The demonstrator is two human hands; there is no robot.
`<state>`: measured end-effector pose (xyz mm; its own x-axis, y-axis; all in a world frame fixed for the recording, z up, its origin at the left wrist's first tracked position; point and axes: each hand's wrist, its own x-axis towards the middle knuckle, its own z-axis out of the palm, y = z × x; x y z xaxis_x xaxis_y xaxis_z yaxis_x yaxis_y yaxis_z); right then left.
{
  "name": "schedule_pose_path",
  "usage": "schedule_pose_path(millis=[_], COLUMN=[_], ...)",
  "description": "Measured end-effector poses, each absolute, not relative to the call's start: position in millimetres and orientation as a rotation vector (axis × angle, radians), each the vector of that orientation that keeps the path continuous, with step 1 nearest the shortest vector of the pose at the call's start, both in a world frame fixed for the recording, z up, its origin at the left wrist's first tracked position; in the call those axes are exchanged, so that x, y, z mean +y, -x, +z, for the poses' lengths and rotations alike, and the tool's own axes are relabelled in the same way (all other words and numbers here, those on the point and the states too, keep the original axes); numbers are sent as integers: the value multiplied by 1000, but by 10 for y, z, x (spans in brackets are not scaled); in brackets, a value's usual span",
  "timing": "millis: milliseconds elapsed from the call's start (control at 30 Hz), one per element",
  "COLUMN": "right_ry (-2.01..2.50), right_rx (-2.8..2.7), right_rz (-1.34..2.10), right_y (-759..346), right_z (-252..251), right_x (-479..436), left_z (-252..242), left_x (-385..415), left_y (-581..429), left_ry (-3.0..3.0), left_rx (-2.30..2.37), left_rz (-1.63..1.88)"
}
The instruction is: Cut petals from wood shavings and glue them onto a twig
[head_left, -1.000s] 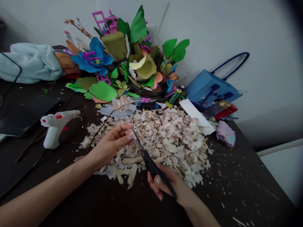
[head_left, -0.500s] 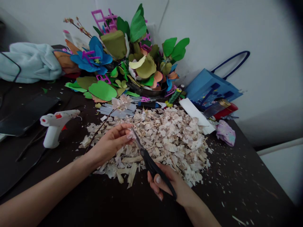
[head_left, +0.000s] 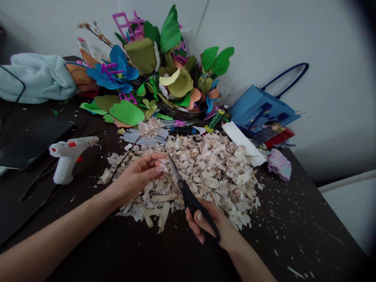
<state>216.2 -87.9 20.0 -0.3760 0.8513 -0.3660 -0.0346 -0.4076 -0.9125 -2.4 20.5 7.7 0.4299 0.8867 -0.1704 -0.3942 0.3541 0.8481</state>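
Scissors [head_left: 188, 197] edged right, right hand [head_left: 216, 233] gripping handles

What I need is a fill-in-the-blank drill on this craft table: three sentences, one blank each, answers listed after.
1. The right hand grips black ____ whose blades point into the pile of pale shavings.
2. The white glue gun stands to the ____ of the left hand.
3. The blue bag leans against the ____.
Missing words: scissors; left; wall.
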Motion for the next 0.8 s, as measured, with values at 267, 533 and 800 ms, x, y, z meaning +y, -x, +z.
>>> schedule_pose_path(millis=[267,533,800], right_ry=[1145,1124,1177], right_rx=[-1306,-1183,-1093], right_rz=[1702,1574,1442], right_y=[-2171,-2168,-2190], right_z=[206,148,153], right_x=[-906,-875,-818], left_z=[80,190,176], left_x=[178,119,205], left_y=[24,65,113], left_ry=[-860,-1279,-1061], left_rx=[729,677,739], left_rz=[876,954,1095])
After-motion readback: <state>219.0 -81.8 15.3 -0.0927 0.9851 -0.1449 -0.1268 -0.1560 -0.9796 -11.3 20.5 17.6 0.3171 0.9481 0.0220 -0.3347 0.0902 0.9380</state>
